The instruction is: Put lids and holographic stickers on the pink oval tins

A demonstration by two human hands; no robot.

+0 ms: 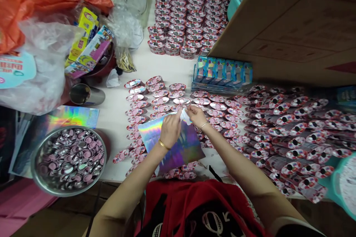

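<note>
My left hand (170,130), with a gold bangle at the wrist, is closed, its fingertips at a small white piece (187,118) that looks like paper or film. My right hand (197,116) pinches the same piece from the other side. Beneath them a shiny rainbow-silver sheet (172,155) lies over rows of small oval containers. Around the sheet, many of these red-rimmed oval containers (160,101) stand upright, with pink discs on their tops. What exactly the fingertips grip is too small to make out fully.
A steel bowl (35,170) of small round pink and metal pieces stands left, near a metal cup (93,95). Stacked oval containers (178,26) fill the back and right. Blue boxes (222,70) sit by a large cardboard box (278,33). Plastic bags (50,44) crowd the left.
</note>
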